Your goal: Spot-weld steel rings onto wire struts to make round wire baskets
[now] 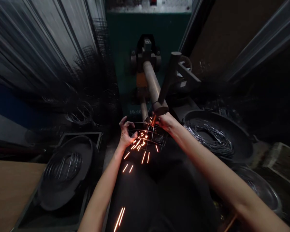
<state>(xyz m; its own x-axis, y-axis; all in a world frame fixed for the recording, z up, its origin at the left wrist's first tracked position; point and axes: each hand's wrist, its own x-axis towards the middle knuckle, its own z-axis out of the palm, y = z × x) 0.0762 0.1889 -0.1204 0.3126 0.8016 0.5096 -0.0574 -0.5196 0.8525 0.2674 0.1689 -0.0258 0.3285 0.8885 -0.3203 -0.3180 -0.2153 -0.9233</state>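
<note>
A round wire frame (pixel 147 140) is under the electrode tip (pixel 154 120) of a green welding machine (pixel 123 48), and orange sparks fly from it down toward my lap. My left hand (pixel 127 132) grips the left side of the frame, thumb and fingers curved about its rim. At the frame's far right side, close to the electrode, is my right hand (pixel 164 121), its fingers bent and partly hidden behind the tip and arm of the machine. What its fingertips pinch is too small and dark to make out.
A dark pan (pixel 87 180) with wire rings stands at left. Another pan (pixel 241 135) at right holds many loose wire pieces, with a metal bowl (pixel 273 196) nearer. The machine's thick upper arm (pixel 152 80) reaches above my hands. Stacked wire rings (pixel 79 112) stand at back left.
</note>
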